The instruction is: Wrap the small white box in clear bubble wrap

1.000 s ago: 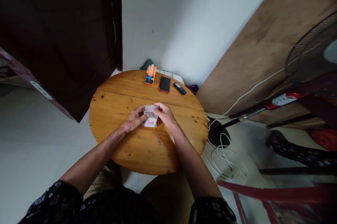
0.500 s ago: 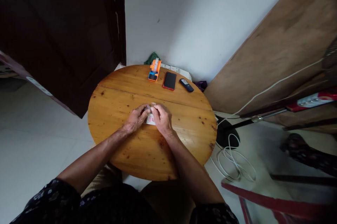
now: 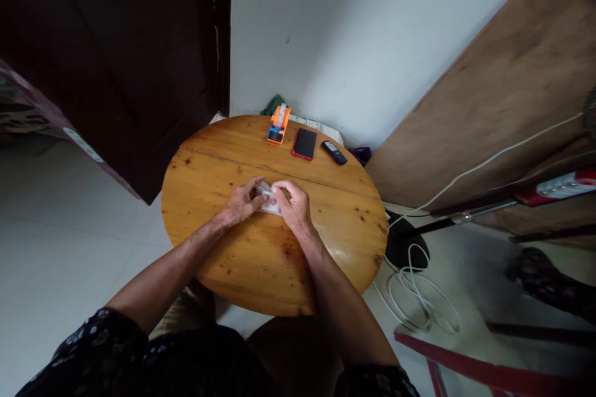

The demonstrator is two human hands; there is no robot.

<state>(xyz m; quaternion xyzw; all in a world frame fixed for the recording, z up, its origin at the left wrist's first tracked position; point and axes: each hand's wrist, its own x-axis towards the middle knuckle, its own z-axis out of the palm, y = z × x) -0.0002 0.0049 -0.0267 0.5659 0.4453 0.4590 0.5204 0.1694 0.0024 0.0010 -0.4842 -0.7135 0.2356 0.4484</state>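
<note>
A small clear plastic packet [image 3: 274, 205] with reddish print lies near the middle of the round wooden table [image 3: 223, 285]. My left hand [image 3: 241, 201] grips its left side, with the thumb pressed on top. At the packet's upper right edge, the thumb and forefinger of my right hand [image 3: 294, 203] are pinched together. What the packet contains is too small to make out.
Toward the table's far edge lie an orange and blue tape dispenser [image 3: 279, 124], a black phone with a red edge [image 3: 305, 143] and a dark handset [image 3: 334, 152]. White cable [image 3: 414, 288] coils on the floor at right, near a red chair [image 3: 470, 360].
The packet has turned and lies flatter, showing more of its surface between my hands. My right hand has shifted slightly right from my left. The whole view has shifted a little.
</note>
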